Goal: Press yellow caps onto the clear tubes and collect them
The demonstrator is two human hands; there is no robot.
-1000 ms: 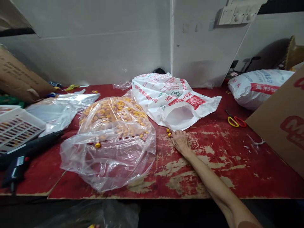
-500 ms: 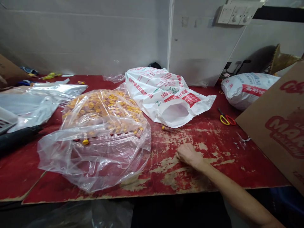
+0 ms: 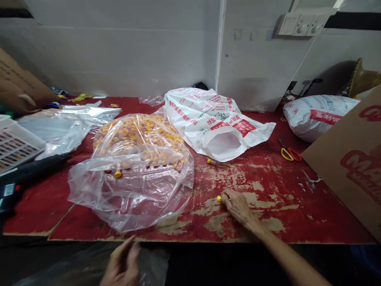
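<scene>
My right hand (image 3: 238,205) rests on the worn red tabletop (image 3: 279,182), its fingers closed on a small yellow-capped tube (image 3: 219,198) whose cap sticks out to the left. Low in the view, in front of the table edge, my left hand (image 3: 122,263) is raised and somewhat blurred; its fingers look extended, with nothing visible in them. Beyond it lies a clear plastic bag (image 3: 127,210) full of yellow-capped pieces. Another yellow-capped tube (image 3: 209,161) lies by the mouth of a white printed sack (image 3: 196,115).
Yellow-and-red-handled scissors (image 3: 288,154) lie at the right, near a cardboard box (image 3: 351,155) and a filled white sack (image 3: 321,113). On the left are a white basket (image 3: 18,145), a black tool (image 3: 35,171) and flat plastic bags (image 3: 56,131). A wall (image 3: 133,55) stands behind.
My left hand has come into view at the bottom. The yellow cap now shows at my right hand's fingertips, and that hand sits slightly nearer the table edge. The view has turned a little left.
</scene>
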